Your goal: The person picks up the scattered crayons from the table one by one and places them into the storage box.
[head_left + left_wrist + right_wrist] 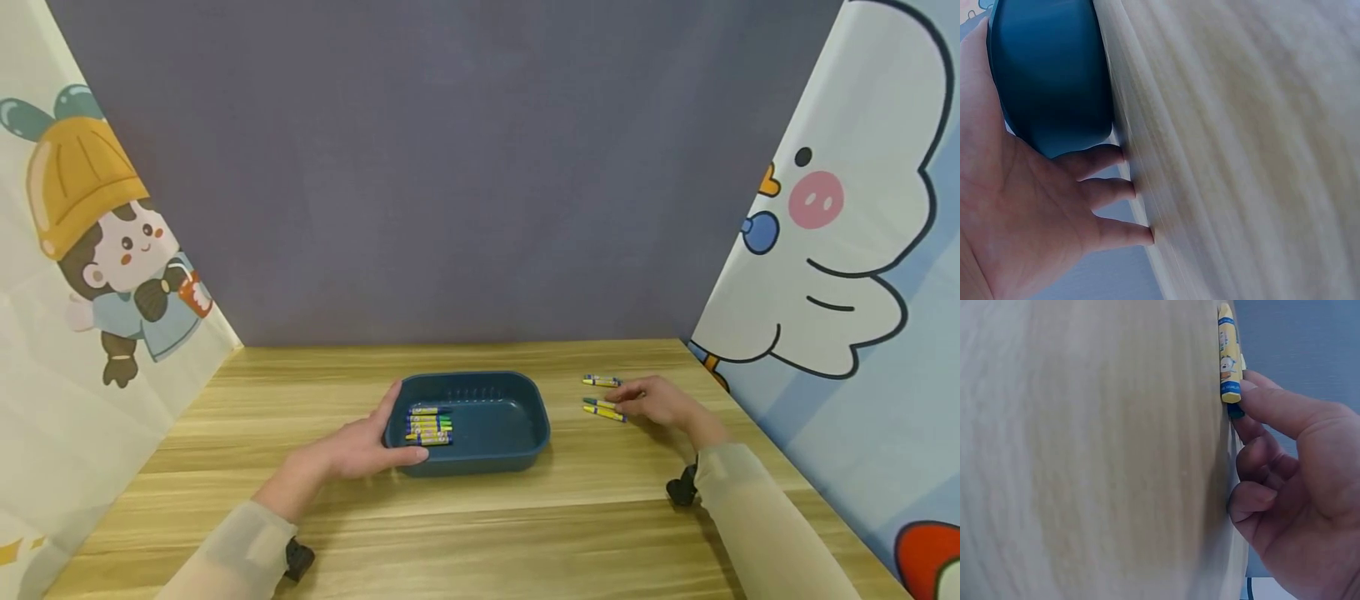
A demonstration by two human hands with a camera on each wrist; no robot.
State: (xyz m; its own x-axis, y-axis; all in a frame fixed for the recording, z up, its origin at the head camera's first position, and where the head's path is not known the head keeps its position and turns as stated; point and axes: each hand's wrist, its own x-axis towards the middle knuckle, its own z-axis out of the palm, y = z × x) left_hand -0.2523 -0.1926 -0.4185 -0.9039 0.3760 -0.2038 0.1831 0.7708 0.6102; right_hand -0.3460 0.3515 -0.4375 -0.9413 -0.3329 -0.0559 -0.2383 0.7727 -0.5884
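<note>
A staged tabletop booth: wooden table (pixel 525 533) between cartoon curtains (pixel 847 250)

The head camera looks forward and down from high up, far enough to see the whole light wooden bench (pixel 480 517). The left wrist camera sits very close beside the left hand (pixel 1022 212) and the dark blue plastic tray (pixel 1054 75). The right wrist camera sits very close beside the right hand (pixel 1297 487) and a yellow paper-wrapped crayon (pixel 1229 362). Each wrist view shares its hand, that thing and the bench with the head view.
</note>
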